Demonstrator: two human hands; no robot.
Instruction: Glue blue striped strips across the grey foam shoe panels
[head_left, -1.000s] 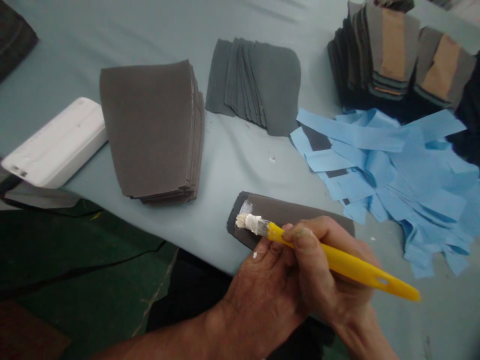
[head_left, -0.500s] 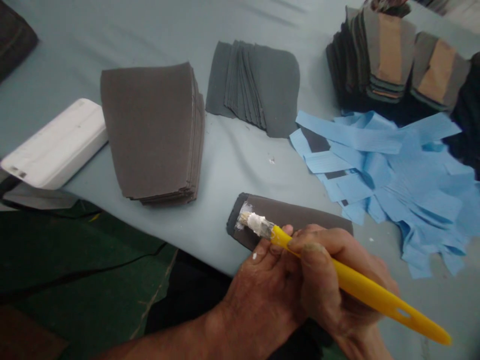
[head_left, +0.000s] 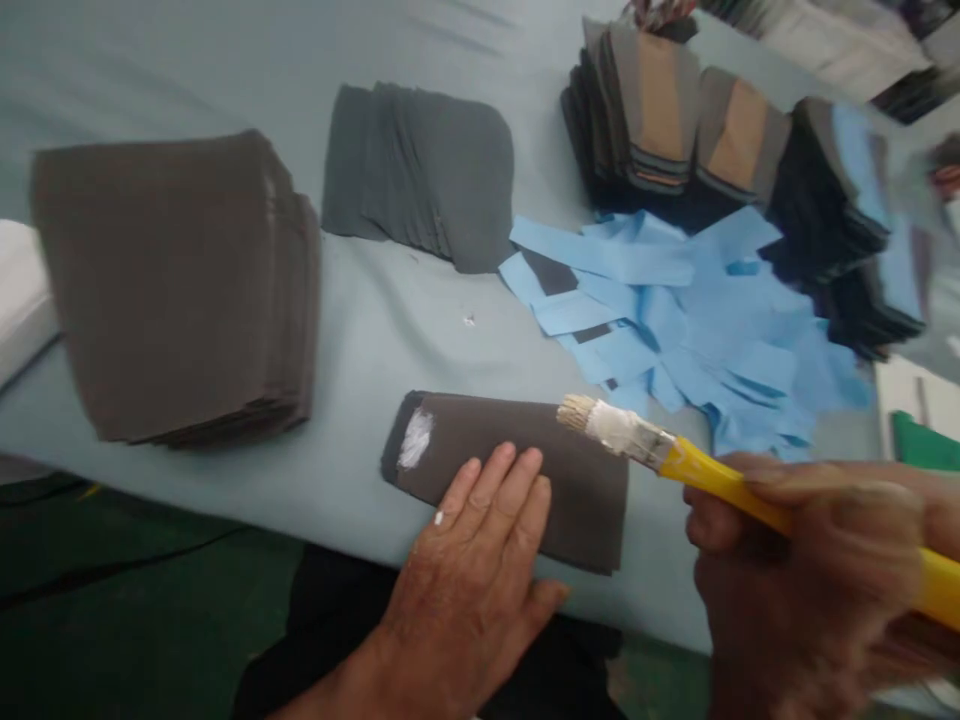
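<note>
My left hand (head_left: 484, 555) lies flat, fingers stretched out, on a dark brown fabric piece (head_left: 585, 490) near the table's front edge. At the left end of that piece is a patch of white paste (head_left: 416, 438), beside a darker edge strip. My right hand (head_left: 810, 570) grips the yellow handle of a paintbrush (head_left: 720, 485), raised right of the fabric. White paste coats the brush's ferrule and part of its bristles, which point left over the fabric's far edge. A small white spot marks my left index finger.
A tall stack of brown fabric pieces (head_left: 165, 290) stands at left, with fanned grey pieces (head_left: 465, 180) behind. Blue strips (head_left: 675, 290) lie heaped at right. Bundled dark pieces with tan bands (head_left: 664, 100) stand beyond them. A white box (head_left: 22, 300) sits at the left edge.
My right hand has lifted the paintbrush off the fabric and carried it right. My left hand now lies flat on the piece. The view has shifted right.
</note>
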